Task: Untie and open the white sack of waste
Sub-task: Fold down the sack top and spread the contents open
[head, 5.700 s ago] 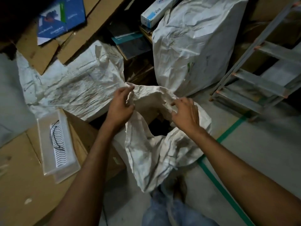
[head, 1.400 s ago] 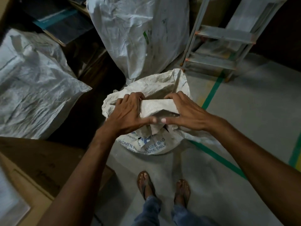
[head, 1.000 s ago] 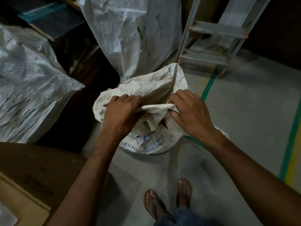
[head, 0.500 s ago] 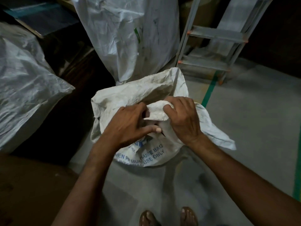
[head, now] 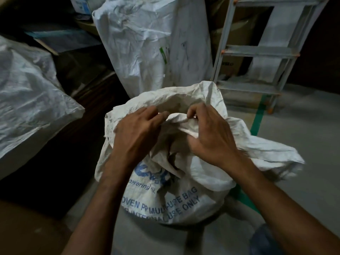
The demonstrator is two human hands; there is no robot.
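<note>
Bottom right, blue denim (head: 263,240), blurred and cut by the frame edge. Cardboard (head: 27,229) at bottom left, dim. White sack (head: 174,199) stands on the grey floor (head: 303,126) right in front, part of its blue print legible ("MULTI USE BAG"), the rest lost in creases. Its mouth is bunched and folded over, so the contents are hidden. Right hand (head: 211,138): grip closed on a bunched fold at the mouth, fingers curled round it. Left hand (head: 136,133): fingers nearly straight, motion-blurred, tips on the same fold. Thumb is hidden under the palm, so can't tell if that grip pinches. Green tape line (head: 257,120) on the floor is partly covered by the sack's loose flap. Further out, a grey woven sack (head: 27,107) on the left, cropped; a tall white sack (head: 147,52) upright behind; a metal stepladder (head: 257,52) on the right, top cut off. Versus half a second ago: left thumb was out in front, now tucked; feet at the bottom edge are gone from view; the mouth is no more open.
</note>
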